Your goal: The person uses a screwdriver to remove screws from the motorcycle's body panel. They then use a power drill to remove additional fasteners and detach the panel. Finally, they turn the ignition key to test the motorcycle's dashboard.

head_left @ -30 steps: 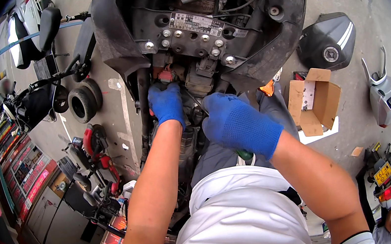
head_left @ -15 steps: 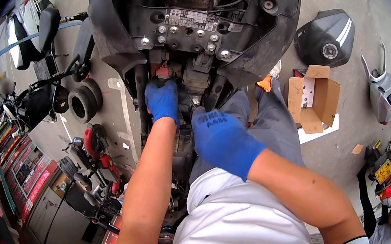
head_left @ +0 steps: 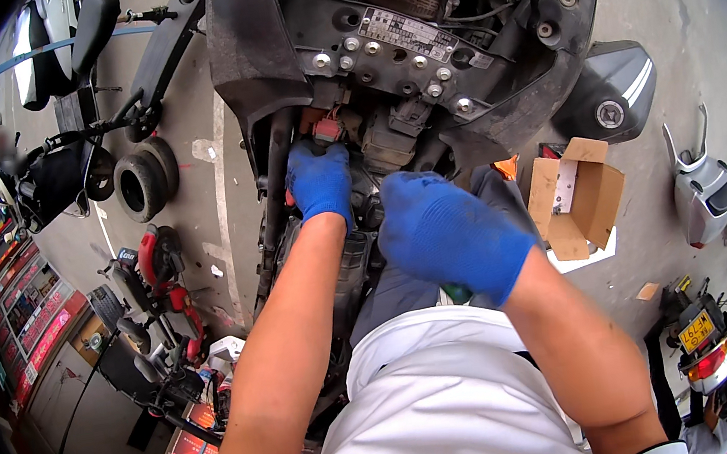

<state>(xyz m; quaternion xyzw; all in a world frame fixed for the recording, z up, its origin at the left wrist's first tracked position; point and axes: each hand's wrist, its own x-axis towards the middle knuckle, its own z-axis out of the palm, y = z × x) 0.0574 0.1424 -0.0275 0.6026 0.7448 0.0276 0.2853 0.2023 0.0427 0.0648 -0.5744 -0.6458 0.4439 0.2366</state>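
A partly stripped motorcycle stands before me, its dark bodywork point(head_left: 263, 41) overhanging exposed wiring and a bolted metal plate point(head_left: 402, 36). My left hand point(head_left: 320, 182), in a blue knitted glove, reaches down into the frame just below a red connector point(head_left: 328, 130); its fingertips are hidden among the parts. To its right, my right hand point(head_left: 452, 228), gloved alike, is closed in a fist below a dark boxy part point(head_left: 389, 144). What it grips is mostly hidden. A small green patch point(head_left: 456, 292) shows under that fist, too covered to name.
An open cardboard box point(head_left: 578, 201) lies on the ground at right, with a dark fairing panel point(head_left: 609, 90) behind it and a grey one point(head_left: 704, 188) farther right. On the left are stacked tyres point(head_left: 143, 179), a red two-wheeler point(head_left: 167, 273) and parked motorcycles.
The whole view has shifted, so the motorcycle sits farther right in it. My right fist has turned and risen slightly; my left hand stays at the same spot below the red connector.
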